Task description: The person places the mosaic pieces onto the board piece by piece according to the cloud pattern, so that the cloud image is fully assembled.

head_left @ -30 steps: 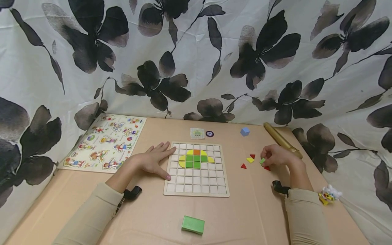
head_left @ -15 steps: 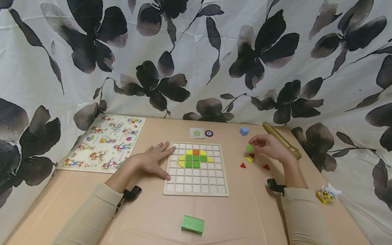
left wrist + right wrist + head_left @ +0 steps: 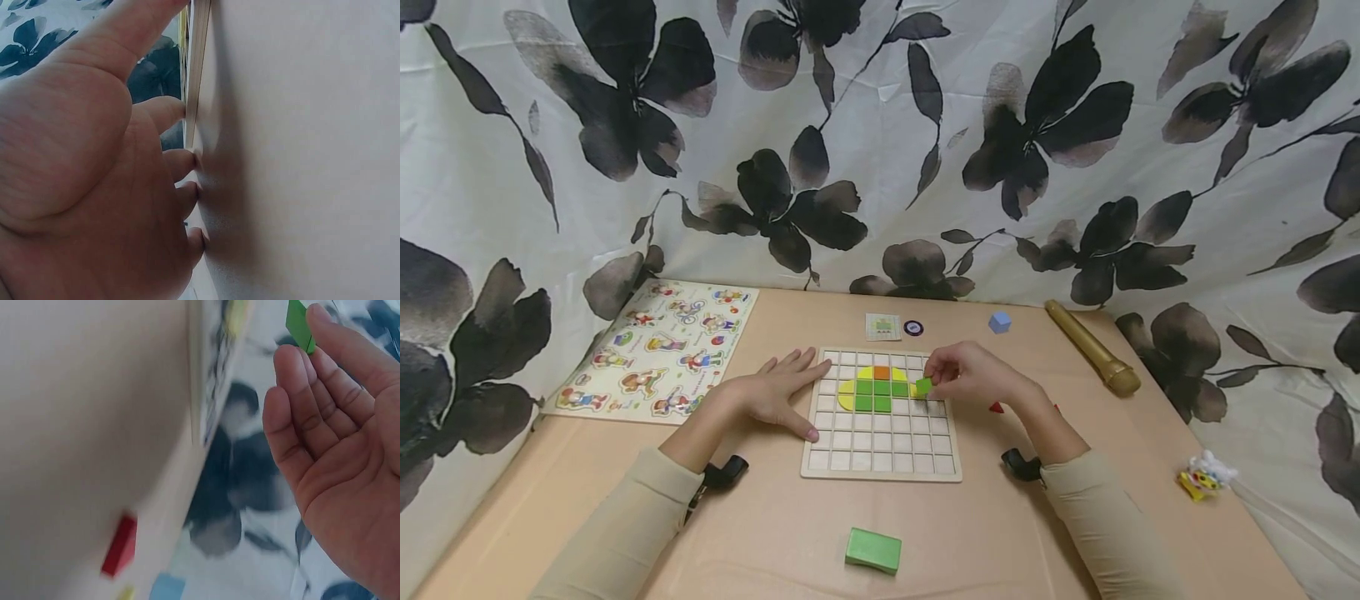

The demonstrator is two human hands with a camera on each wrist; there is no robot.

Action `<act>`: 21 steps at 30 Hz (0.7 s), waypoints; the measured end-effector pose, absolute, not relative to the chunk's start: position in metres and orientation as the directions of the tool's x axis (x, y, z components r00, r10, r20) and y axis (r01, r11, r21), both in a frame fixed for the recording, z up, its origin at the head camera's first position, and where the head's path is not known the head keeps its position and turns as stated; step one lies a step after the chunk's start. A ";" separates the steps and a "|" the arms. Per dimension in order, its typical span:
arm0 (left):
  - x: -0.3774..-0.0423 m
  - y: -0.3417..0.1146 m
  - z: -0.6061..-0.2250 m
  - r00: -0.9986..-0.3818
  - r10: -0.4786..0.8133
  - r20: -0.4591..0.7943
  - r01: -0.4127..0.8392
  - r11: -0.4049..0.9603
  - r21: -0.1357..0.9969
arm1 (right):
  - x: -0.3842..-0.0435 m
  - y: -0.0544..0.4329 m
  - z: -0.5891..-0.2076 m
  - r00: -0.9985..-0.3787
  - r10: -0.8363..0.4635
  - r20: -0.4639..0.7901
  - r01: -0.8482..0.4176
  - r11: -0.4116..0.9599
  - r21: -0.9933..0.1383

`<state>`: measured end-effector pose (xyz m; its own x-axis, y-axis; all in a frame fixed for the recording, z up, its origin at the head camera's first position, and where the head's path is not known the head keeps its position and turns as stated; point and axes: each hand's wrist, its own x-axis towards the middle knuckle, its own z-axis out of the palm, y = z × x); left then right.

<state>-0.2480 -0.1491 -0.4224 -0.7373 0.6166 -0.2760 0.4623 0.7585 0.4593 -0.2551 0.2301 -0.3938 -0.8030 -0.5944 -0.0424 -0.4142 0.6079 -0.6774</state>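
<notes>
Right hand (image 3: 973, 379): grip clamped on green tile (image 3: 923, 386), over right side of grid board (image 3: 880, 461). Board midway between left/right edges of bench (image 3: 985, 533). Left hand (image 3: 769, 397): grip apart, fingers spread, touching board's left edge. Blue block (image 3: 999, 322) near bench's far edge.

The right hand (image 3: 976, 375) obstructs the board's (image 3: 880, 461) right edge. At the desk's (image 3: 775, 533) near edge, room flanks a green block (image 3: 872, 550).

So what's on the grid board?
The grid board holds yellow, orange and green tiles; the left hand touches its left edge. Anything behind the right hand is hidden.
</notes>
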 end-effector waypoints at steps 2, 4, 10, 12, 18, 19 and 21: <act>-0.248 -0.150 -0.422 -0.738 0.616 -0.275 0.461 0.758 0.461 | -0.255 0.218 -0.397 -0.774 -0.629 -0.068 -0.434 0.607 -0.666; -0.247 -0.150 -0.421 -0.737 0.617 -0.276 0.459 0.757 0.464 | -0.255 0.209 -0.400 -0.757 -0.648 -0.089 -0.447 0.612 -0.653; -0.247 -0.149 -0.420 -0.736 0.618 -0.277 0.462 0.757 0.461 | -0.258 0.196 -0.407 -0.713 -0.690 -0.124 -0.500 0.624 -0.601; -0.247 -0.149 -0.420 -0.735 0.618 -0.279 0.463 0.758 0.459 | -0.259 0.194 -0.408 -0.705 -0.697 -0.130 -0.512 0.627 -0.587; -0.248 -0.150 -0.421 -0.736 0.616 -0.279 0.461 0.759 0.460 | -0.260 0.189 -0.413 -0.707 -0.692 -0.148 -0.521 0.650 -0.554; -0.248 -0.150 -0.422 -0.737 0.615 -0.280 0.459 0.759 0.461 | -0.259 0.189 -0.413 -0.707 -0.691 -0.152 -0.518 0.652 -0.553; -0.248 -0.150 -0.421 -0.737 0.614 -0.282 0.457 0.761 0.461 | -0.258 0.189 -0.413 -0.708 -0.689 -0.156 -0.512 0.653 -0.559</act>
